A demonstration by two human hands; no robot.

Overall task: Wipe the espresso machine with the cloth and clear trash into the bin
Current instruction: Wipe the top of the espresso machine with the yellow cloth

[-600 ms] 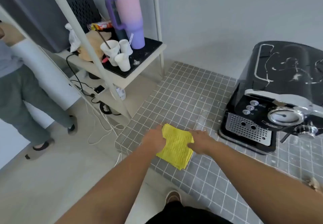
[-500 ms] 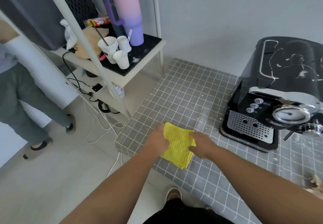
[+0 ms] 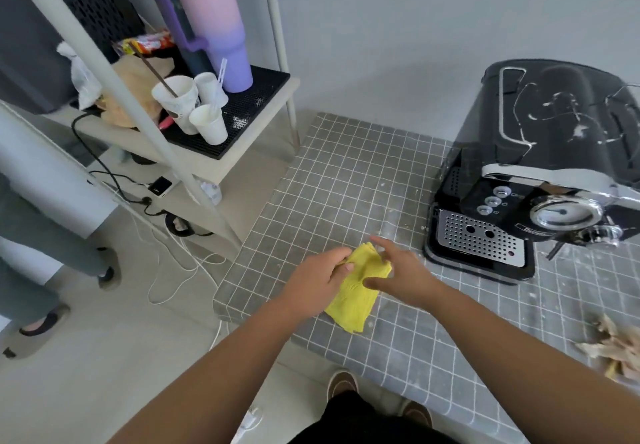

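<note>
A folded yellow cloth (image 3: pixel 356 291), ribbed and creased, lies near the front edge of a grey tiled surface (image 3: pixel 349 184), left of a black espresso machine (image 3: pixel 540 173). The left hand (image 3: pixel 317 275) holds its grip on the cloth's upper edge; the right hand (image 3: pixel 401 275) rests on it, fingers spread.

Soft yellow cloth (image 3: pixel 353 300), matt grey tiled counter (image 3: pixel 346 180), glossy black plastic espresso machine (image 3: pixel 554 138), perforated metal drip tray (image 3: pixel 478 239)

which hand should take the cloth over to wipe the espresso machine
Right, probably. The machine sits to the right of the cloth, on the right hand's side. The left hand pinches the cloth's far corner and would have to cross over.
</note>
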